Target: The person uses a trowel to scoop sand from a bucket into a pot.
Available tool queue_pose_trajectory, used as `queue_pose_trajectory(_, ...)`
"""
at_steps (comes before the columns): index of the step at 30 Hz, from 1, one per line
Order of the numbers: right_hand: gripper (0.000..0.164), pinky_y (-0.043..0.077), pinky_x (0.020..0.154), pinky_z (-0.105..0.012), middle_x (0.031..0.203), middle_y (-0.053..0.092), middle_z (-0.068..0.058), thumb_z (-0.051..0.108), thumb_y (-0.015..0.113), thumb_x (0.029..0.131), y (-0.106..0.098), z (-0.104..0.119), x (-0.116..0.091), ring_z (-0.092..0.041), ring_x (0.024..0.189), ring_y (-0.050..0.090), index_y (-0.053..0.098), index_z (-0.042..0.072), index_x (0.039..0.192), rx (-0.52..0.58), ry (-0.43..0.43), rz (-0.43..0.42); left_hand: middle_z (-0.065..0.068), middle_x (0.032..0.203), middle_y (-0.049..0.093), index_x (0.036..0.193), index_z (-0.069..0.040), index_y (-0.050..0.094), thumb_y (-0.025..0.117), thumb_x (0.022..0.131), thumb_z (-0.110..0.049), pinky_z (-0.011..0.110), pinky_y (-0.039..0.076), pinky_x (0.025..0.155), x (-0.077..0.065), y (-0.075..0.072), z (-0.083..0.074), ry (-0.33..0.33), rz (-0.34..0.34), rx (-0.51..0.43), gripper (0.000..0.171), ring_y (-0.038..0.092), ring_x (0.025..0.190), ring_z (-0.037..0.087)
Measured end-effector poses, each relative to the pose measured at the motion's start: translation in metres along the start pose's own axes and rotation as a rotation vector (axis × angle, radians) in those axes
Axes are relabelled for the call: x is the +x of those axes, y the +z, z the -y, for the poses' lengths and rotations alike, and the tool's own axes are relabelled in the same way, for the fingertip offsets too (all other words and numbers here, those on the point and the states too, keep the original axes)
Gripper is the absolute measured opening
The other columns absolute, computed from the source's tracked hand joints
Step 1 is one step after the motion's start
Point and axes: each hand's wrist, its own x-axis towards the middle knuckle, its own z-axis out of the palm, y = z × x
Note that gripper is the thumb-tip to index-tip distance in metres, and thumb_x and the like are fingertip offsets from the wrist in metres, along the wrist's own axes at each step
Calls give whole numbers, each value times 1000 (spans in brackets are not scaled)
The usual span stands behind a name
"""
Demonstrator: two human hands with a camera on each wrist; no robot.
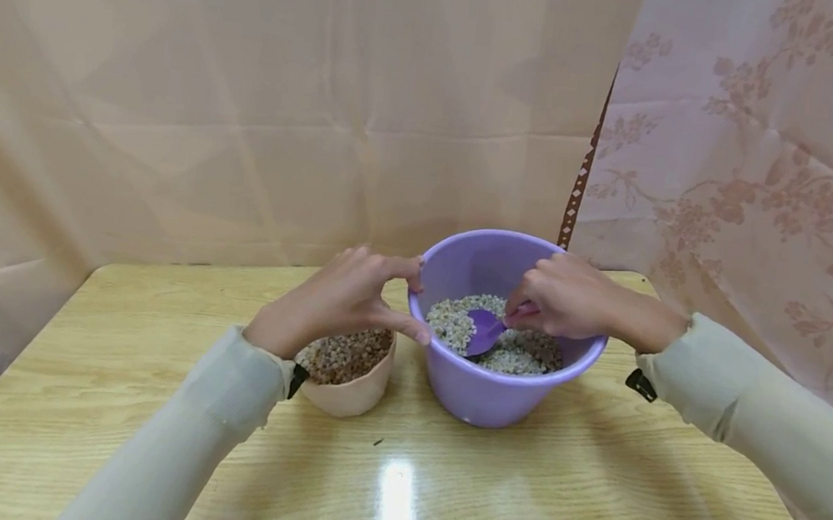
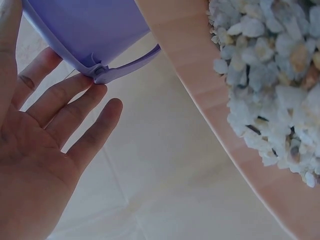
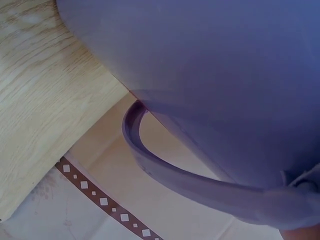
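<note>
In the head view, a purple bucket holds pale gravel. My right hand reaches inside and grips the handle of a purple scoop, whose bowl lies in the gravel. The bucket's left rim meets the thumb and index finger of my left hand, which are spread apart. In the left wrist view, the other fingers of the left hand extend fairly straight, with fingertips at the bucket's handle joint. Bucket wall and handle fill most of the right wrist view; the scoop is hidden there.
Below the left wrist stands a beige pot of brown and white gravel, close beside the bucket. Both containers are on a wooden table. Draped cloth hangs behind the table, with flowered cloth at the right.
</note>
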Motion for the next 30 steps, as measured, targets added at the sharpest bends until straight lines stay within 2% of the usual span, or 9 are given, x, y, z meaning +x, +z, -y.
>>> queue_pose_trajectory(5,4,40,48,-22,67,68,16,25,81,83,-1,0,0,5,52,50,80,21,81,15,3,-14,-11,86,70,97,-15,72,84,67,-55,31,35,59,1,-1,-1,-4,4,2,51,34,53,8)
queue_pose_trajectory(12,4,39,47,-21,66,68,17,24,81,83,-1,-1,-1,6,52,49,80,21,83,45,5,-14,-12,84,69,97,-15,72,83,67,-56,30,33,54,1,-1,-1,-8,6,3,52,33,53,7)
queue_pose_trajectory(20,7,42,49,-20,72,71,15,20,83,80,-2,0,-3,7,56,53,81,21,87,85,24,-42,-9,89,72,99,-15,72,84,67,-55,32,36,62,1,-1,-1,-10,8,2,52,37,54,9)
queue_pose_trajectory(25,7,41,49,-21,72,71,17,22,83,81,-2,1,-4,7,54,52,81,21,88,98,33,-49,-10,91,72,99,-16,72,84,68,-54,31,36,58,1,0,-1,-13,9,3,51,37,54,8)
queue_pose_trajectory(30,7,40,48,-21,71,70,19,23,82,82,-2,1,-5,8,53,50,81,22,89,115,38,-57,-10,92,72,99,-15,72,84,68,-54,32,38,61,0,-1,-2,-12,5,11,52,40,55,8)
